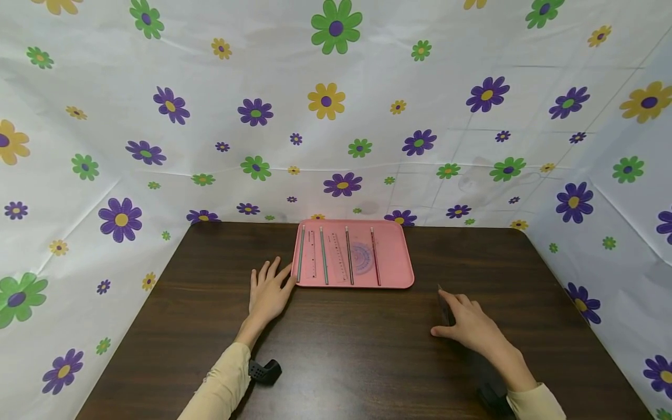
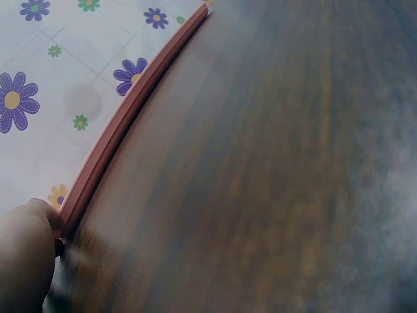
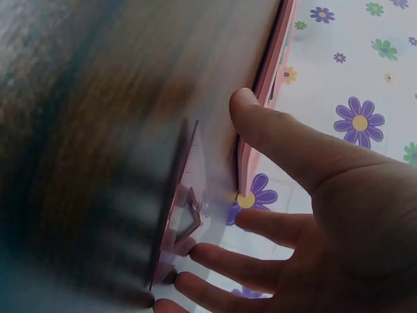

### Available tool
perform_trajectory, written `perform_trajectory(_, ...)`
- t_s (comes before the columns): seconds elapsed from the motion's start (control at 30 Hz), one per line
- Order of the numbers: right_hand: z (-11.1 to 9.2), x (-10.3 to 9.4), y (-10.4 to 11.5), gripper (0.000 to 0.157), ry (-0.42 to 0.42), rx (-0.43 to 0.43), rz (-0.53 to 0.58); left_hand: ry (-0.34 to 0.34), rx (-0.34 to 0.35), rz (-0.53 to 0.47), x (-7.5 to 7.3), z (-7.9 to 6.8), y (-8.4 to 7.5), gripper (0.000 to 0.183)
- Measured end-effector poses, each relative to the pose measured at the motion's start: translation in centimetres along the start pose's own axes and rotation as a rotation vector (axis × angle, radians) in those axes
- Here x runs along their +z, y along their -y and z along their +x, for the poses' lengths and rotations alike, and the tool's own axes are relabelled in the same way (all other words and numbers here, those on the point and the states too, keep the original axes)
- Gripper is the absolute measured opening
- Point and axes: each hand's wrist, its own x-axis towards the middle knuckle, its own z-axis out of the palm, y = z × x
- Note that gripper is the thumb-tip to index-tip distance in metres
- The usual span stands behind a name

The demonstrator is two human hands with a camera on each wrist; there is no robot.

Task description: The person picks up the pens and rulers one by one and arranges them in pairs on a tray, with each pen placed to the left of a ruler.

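A pink tray [image 1: 396, 256] stands at the back middle of the table. My left hand [image 1: 269, 296] lies beside its near left corner with fingers spread. In the left wrist view the thumb [image 2: 40, 212] meets the tray's end. To the right, my right hand [image 1: 472, 326] reaches over the table with thumb and fingers apart. Beneath its fingers is a clear set square [image 3: 174, 225] with a triangular cutout. The fingertips are right at the set square's edge, and the thumb stands away from it.
In the tray lie several pencils [image 1: 349, 256], two clear rulers [image 1: 337, 256] and a clear protractor [image 1: 361, 258]. The dark wooden table [image 1: 336, 350] backs onto a flower-patterned sheet [image 1: 294, 70], which also rises at both sides.
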Motion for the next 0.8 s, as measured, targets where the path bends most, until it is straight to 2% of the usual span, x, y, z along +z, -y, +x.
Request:
perform_trajectory(0.17,-0.3,0.05,0.18,0.103,-0.006,0.05,-0.041,0.0,0.0,0.007,0.03,0.0,-0.03,0.053)
perform_trajectory(0.37,-0.34,0.04,0.42,0.094,0.013,0.086,-0.057,0.002,-0.001,0.009,-0.16,-0.01,-0.12,0.053)
perform_trajectory(0.6,-0.24,0.1,0.41,0.085,0.023,0.079,-0.028,-0.005,0.003,0.006,-0.07,-0.03,-0.05,0.053)
perform_trajectory(0.8,-0.34,0.57,0.4,0.071,0.02,0.075,0.004,0.0,0.0,0.007,-0.05,-0.06,-0.07,0.053)
